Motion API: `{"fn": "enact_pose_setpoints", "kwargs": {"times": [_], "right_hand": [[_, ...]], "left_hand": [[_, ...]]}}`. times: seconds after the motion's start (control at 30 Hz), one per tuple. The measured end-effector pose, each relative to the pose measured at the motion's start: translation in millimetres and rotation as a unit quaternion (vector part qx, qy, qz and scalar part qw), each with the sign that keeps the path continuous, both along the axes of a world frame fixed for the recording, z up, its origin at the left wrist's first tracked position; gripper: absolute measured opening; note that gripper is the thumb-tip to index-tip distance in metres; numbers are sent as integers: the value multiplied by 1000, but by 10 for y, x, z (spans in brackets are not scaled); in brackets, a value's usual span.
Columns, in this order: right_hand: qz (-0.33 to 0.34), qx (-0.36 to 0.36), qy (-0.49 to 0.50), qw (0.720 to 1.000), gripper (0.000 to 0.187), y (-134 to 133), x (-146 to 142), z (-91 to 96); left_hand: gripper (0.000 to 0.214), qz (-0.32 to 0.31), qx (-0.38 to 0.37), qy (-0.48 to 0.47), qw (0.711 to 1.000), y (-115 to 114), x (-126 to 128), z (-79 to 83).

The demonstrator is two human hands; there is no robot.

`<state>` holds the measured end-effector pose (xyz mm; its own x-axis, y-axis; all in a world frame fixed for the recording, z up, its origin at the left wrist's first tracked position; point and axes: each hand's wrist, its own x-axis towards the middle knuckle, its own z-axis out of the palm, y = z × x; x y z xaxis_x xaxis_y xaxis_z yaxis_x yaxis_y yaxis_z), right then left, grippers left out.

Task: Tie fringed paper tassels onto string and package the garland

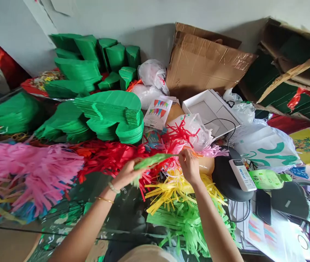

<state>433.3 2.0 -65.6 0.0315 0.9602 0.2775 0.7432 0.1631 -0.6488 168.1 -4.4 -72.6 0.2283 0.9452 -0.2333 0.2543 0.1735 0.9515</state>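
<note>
My left hand (127, 171) is closed around the left end of a rolled green fringed paper tassel (152, 161), held roughly level above the table. My right hand (189, 165) pinches the tassel's right end with fingers pressed together. Below the hands lie piles of fringed paper: red (108, 156), yellow (171, 191) and green (187, 222). A large pink fringe pile (26, 171) spreads at the left. Bracelets circle my left wrist.
Stacks of green cut paper shapes (111, 114) fill the back left. Cardboard boxes (201, 63), an open white box (212, 109), plastic bags (264, 145), a black round device (227, 178) with a white remote (242, 174) and a phone (262, 207) crowd the right.
</note>
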Motion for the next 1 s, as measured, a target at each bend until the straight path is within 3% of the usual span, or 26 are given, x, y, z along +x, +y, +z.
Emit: {"fn": "enact_pose_setpoints", "kwargs": {"times": [0.13,0.2,0.27,0.33,0.4,0.47,0.6,0.73,0.77,0.83,0.9,1.0], "right_hand": [[-117,7,5,993,23,492,46,-63],[-149,5,13,989,27,495,117,-133],[-165,-1,25,986,30,280,220,-218],[-176,-12,37,984,32,-117,347,-307],[-184,-34,45,981,32,-616,492,-400],[-186,-65,46,979,30,-1128,648,-511],[-182,-126,31,975,27,-1967,938,-804],[-148,-173,35,973,21,-2452,1142,-1112],[-128,-182,36,974,20,-2524,1184,-1178],[-94,-201,12,975,26,-2628,1265,-1292],[-85,-220,-35,971,35,-2693,1345,-1385],[-93,-241,-74,963,42,-2754,1441,-1498]], "left_hand": [[57,114,55,85,988,350,-407,-101],[58,176,118,149,966,340,-446,-184],[51,181,159,159,957,182,-318,-272],[38,117,160,128,972,-104,-36,-362],[20,5,146,126,981,-472,350,-456],[13,-137,159,128,969,-865,772,-559],[9,-307,266,142,903,-1522,1544,-781],[11,-404,427,206,783,-1827,2078,-987],[13,-404,444,238,763,-1855,2157,-1029],[16,-371,437,309,759,-1884,2232,-1097],[19,-307,398,375,779,-1900,2188,-1153],[29,-186,346,441,807,-1914,1897,-1246]]}}
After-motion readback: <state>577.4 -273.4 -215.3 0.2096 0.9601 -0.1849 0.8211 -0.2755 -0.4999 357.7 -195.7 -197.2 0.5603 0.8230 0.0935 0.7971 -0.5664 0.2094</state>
